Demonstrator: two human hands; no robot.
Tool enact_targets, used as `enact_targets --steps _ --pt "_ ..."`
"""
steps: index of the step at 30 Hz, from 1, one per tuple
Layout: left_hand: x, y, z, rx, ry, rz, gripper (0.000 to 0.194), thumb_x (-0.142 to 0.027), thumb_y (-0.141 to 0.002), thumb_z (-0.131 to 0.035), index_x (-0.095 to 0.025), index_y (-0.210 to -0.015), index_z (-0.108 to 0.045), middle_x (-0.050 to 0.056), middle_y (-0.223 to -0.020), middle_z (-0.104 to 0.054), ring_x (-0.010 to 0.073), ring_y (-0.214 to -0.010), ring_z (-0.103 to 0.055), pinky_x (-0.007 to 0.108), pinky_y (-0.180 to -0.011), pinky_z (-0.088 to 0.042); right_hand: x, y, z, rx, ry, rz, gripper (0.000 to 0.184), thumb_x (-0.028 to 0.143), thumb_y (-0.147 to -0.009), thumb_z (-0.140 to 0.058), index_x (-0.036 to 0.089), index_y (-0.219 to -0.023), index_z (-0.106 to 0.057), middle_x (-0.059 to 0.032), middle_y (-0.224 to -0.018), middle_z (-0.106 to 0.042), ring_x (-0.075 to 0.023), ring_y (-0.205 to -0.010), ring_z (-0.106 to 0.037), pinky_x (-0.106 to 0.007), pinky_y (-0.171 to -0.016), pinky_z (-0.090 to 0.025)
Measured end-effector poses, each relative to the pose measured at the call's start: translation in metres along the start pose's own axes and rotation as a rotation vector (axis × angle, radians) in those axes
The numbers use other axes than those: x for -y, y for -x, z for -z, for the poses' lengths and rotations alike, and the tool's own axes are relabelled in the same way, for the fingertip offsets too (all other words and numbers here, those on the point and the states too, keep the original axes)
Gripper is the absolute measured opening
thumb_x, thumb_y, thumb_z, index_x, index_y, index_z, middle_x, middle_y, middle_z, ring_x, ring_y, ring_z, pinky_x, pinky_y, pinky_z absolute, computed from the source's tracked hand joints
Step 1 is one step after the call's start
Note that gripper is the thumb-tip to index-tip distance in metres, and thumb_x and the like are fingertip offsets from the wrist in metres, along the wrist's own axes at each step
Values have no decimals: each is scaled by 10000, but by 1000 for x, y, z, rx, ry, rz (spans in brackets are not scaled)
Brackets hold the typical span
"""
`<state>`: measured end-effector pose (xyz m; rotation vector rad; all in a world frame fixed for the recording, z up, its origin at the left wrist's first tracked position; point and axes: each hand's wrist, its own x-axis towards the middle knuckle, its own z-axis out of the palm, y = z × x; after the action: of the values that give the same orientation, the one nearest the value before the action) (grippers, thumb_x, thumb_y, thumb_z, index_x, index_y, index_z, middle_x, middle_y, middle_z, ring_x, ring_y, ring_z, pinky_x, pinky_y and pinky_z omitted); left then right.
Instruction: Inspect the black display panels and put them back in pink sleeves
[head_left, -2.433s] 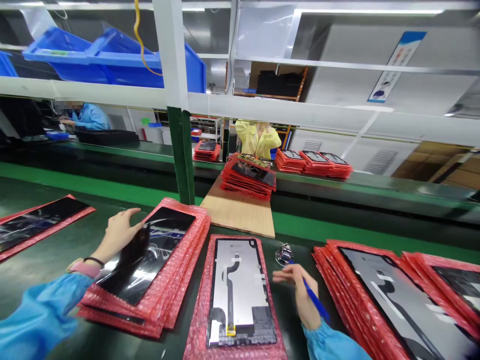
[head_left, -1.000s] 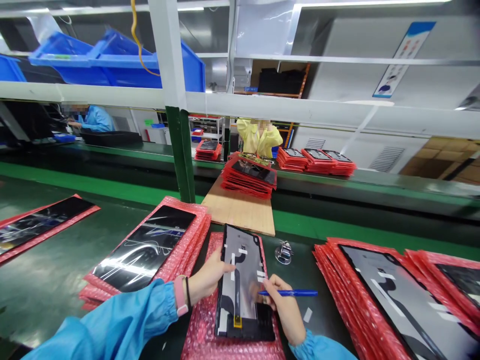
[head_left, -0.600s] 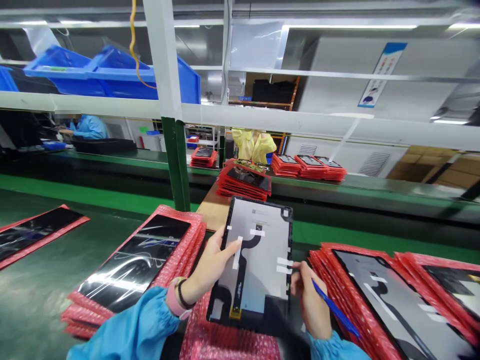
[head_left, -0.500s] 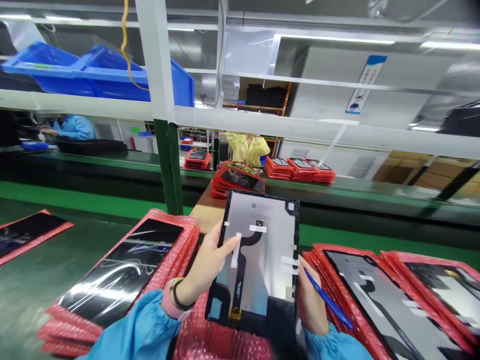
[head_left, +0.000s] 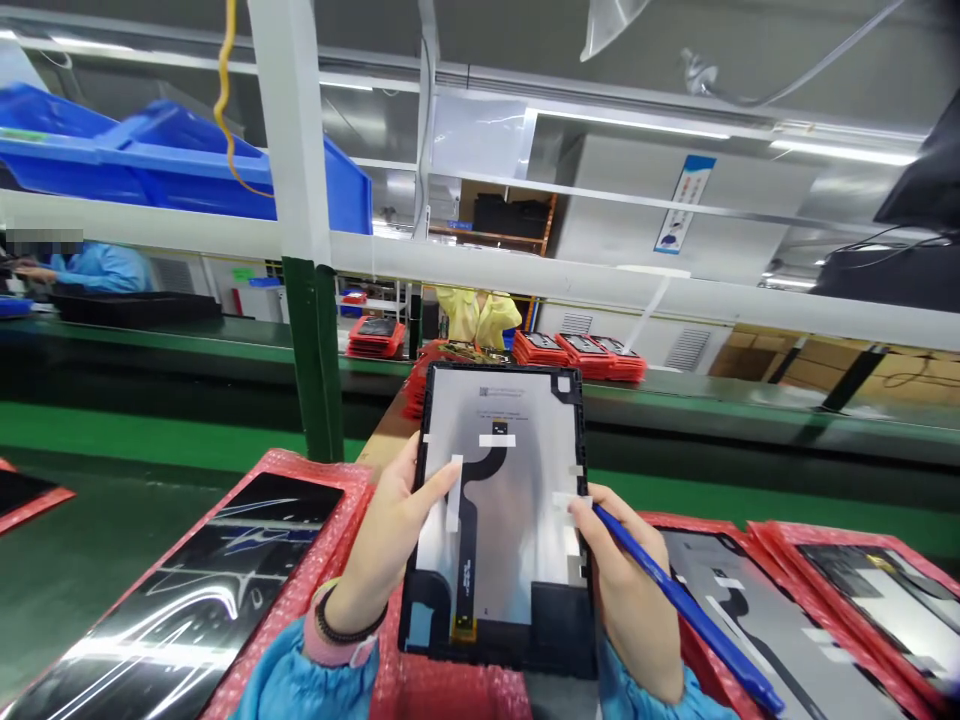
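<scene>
Both my hands hold up a tablet display panel [head_left: 495,510], its silver back facing me, with a black flex cable and white tape strips on it. My left hand [head_left: 390,540] grips its left side, fingers spread across the back. My right hand [head_left: 622,590] holds its right edge and also grips a blue pen [head_left: 679,610], whose tip is hidden behind my fingers. A red bubble-wrap pad [head_left: 442,690] lies below the panel. To the left is a stack of panels in red bubble wrap [head_left: 187,600], glass up; another stack [head_left: 757,620] lies to the right.
A green workbench runs beneath the stacks. A white-and-green post [head_left: 304,300] stands ahead on the left. Red stacks [head_left: 585,357] line a far conveyor, with a co-worker in yellow [head_left: 478,315] behind it. Another co-worker's blue sleeve [head_left: 97,268] shows at left. Blue bins [head_left: 187,170] sit overhead.
The panel has gone from lying flat on the bubble-wrap pad to raised in both hands, tilted toward me. The view has tipped upward, and the pen has stayed in my right hand.
</scene>
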<state>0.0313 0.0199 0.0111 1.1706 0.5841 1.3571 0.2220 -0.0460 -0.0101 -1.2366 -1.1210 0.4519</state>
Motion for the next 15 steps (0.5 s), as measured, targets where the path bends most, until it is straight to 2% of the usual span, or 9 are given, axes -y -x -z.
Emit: enact_targets --steps 3,5,7,9,11,15 --pt "3 -3 4 -34 -46 -8 472 -296 -797 -711 -258 -1253 -598 31 -1217 -693 253 -1209 -584 341 -1030 -453 -4 -10 -7 0 94 -4 264 454 -839 -624 227 -712 -580 53 -570 -451 -125 -514 -397 -248 -489 -335" --pt "5 -7 6 -29 -37 -6 467 -299 -797 -711 -265 -1250 -604 26 -1221 -692 246 -1207 -585 334 -1041 -442 -6 -14 -10 -8 54 -19 299 449 -826 -646 228 -654 -540 62 -561 -397 -117 -518 -361 -242 -489 -320" --pt "6 -11 9 -11 -17 10 483 -300 -803 -706 -267 -1270 -588 27 -1255 -674 247 -1206 -584 336 -1026 -455 -7 -14 -10 6 -25 -44 273 450 -815 -654 229 -677 -575 52 -576 -460 -130 -540 -420 -243 -510 -355" --pt "7 -14 11 -3 -3 38 502 -306 -809 -701 -263 -1291 -568 34 -1277 -659 256 -1193 -591 341 -983 -487 -7 -13 -9 49 -66 -71 218 447 -805 -660 229 -791 -649 28 -617 -559 -157 -571 -502 -255 -540 -405" --pt "7 -16 12 -5 -3 52 519 -309 -811 -699 -260 -1307 -554 36 -1281 -654 258 -1186 -593 339 -965 -498 -7 -12 -9 73 -42 -80 239 433 -794 -674 222 -906 -685 14 -628 -605 -177 -584 -550 -268 -556 -439" --pt "7 -15 13 -19 -14 31 525 -312 -805 -708 -260 -1305 -558 35 -1264 -661 249 -1191 -588 340 -1004 -467 -11 -9 -11 10 17 -58 253 420 -789 -686 206 -922 -703 2 -629 -644 -180 -583 -593 -268 -559 -476"
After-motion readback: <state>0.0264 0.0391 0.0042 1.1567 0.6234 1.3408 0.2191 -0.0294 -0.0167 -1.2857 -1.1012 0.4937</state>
